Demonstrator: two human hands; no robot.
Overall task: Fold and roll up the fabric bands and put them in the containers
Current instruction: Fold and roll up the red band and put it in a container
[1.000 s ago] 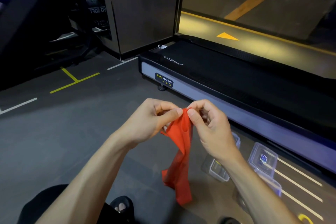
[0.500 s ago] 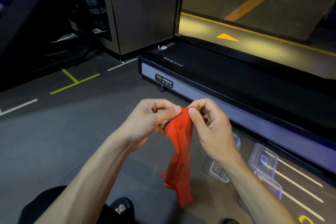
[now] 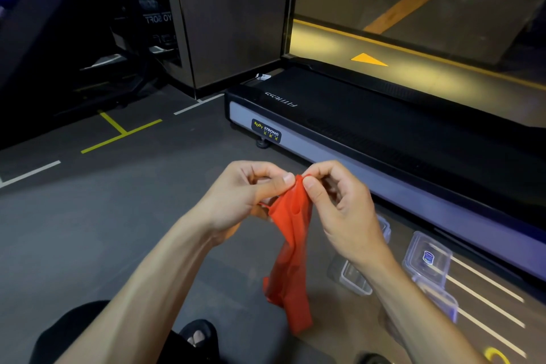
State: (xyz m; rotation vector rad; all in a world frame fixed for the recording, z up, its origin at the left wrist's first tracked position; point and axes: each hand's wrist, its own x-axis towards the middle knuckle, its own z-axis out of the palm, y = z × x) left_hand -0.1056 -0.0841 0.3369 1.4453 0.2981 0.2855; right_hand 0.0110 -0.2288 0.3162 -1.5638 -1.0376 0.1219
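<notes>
Your thumbs have crept closer; both your left hand (image 3: 245,195) and right hand (image 3: 334,201) pinch the red band (image 3: 291,245) at frame centre. Align its edges before folding.

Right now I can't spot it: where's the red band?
Head view, centre: the red band hangs pinched between left hand and right hand.

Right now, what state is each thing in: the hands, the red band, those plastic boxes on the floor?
left hand: pinches the top edge of the red band.
right hand: pinches the same top edge, beside the left.
red band: unrolled, hanging limp and crumpled in the air.
lidded container: on the floor, lid on.
open container: on the floor, no lid on it; contents unclear.
treadmill: belt bare; running or not cannot be told.
</notes>
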